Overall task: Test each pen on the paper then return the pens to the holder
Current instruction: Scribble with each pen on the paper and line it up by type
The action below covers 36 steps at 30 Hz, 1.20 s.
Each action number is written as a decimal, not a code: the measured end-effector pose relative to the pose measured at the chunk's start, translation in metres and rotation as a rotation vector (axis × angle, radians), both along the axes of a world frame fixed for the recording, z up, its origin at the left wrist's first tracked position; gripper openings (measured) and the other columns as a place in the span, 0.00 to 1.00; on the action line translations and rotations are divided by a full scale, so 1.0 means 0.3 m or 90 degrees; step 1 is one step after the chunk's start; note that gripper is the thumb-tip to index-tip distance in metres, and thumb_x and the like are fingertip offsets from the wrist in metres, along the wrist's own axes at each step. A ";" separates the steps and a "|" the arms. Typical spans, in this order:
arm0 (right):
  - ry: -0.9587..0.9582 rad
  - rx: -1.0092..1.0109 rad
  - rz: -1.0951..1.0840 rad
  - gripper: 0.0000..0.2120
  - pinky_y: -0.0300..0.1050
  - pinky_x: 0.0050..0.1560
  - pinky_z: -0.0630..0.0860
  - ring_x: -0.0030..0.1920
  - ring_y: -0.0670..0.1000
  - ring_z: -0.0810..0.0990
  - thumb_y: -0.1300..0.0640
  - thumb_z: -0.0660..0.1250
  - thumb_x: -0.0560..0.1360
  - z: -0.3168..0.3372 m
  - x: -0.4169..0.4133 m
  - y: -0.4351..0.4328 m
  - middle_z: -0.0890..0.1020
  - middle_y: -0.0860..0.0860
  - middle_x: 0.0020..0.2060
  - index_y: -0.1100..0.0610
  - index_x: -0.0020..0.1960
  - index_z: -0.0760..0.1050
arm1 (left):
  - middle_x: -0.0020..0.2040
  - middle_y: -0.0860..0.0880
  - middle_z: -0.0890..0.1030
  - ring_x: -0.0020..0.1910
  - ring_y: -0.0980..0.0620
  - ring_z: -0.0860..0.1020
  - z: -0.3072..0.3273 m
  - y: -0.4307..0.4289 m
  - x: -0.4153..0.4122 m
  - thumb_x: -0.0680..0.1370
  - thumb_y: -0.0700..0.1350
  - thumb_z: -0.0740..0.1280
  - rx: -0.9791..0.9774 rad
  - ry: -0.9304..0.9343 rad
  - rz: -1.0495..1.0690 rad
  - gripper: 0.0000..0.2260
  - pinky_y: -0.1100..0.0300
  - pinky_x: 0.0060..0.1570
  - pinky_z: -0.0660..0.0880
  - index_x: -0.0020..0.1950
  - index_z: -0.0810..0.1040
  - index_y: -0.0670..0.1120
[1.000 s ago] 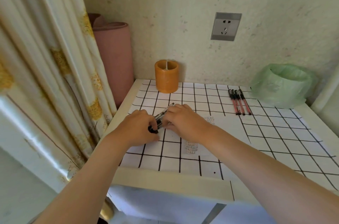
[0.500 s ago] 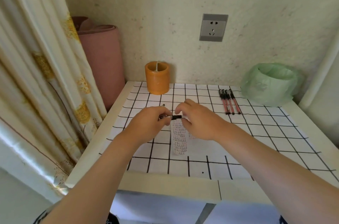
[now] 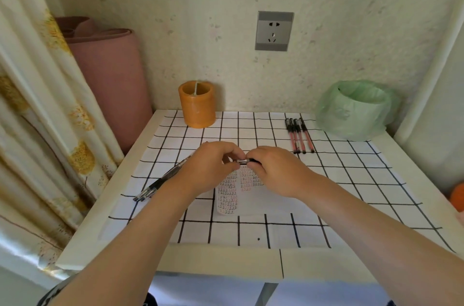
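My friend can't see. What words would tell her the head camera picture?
The left hand and right hand pinch one dark pen above a white paper covered in scribbled test marks. An orange cylindrical holder, pink pens and black pens sit on the checked tabletop.

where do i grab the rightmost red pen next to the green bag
Pinch the rightmost red pen at mid-barrel, fingers coming down from above and from its right. It lies flat on the checked cloth with the other red pens close on its left, while its right side is free.
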State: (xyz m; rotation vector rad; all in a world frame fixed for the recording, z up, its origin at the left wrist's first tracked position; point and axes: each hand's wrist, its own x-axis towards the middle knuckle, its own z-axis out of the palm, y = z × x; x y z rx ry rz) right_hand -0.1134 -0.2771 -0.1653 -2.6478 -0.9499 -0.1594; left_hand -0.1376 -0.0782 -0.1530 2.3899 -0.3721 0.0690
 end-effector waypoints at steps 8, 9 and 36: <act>-0.028 -0.012 -0.027 0.11 0.44 0.33 0.64 0.36 0.50 0.74 0.48 0.58 0.82 -0.008 0.007 -0.027 0.76 0.45 0.35 0.51 0.47 0.76 | 0.42 0.57 0.83 0.43 0.57 0.79 -0.023 -0.036 0.036 0.74 0.44 0.75 -0.043 0.019 -0.016 0.06 0.63 0.45 0.77 0.48 0.83 0.54; -0.041 -0.019 -0.030 0.12 0.44 0.33 0.63 0.36 0.51 0.75 0.47 0.57 0.82 -0.009 0.010 -0.028 0.77 0.46 0.34 0.51 0.48 0.76 | 0.42 0.56 0.83 0.42 0.58 0.79 -0.024 -0.037 0.040 0.74 0.44 0.75 -0.044 0.021 -0.011 0.06 0.63 0.44 0.77 0.48 0.83 0.54; 0.472 0.600 -0.068 0.23 0.45 0.48 0.80 0.41 0.52 0.79 0.76 0.61 0.76 -0.015 0.007 -0.061 0.79 0.54 0.44 0.54 0.61 0.79 | 0.60 0.56 0.73 0.60 0.55 0.68 -0.068 -0.021 0.081 0.77 0.58 0.68 0.276 0.019 -0.073 0.20 0.54 0.57 0.70 0.68 0.74 0.59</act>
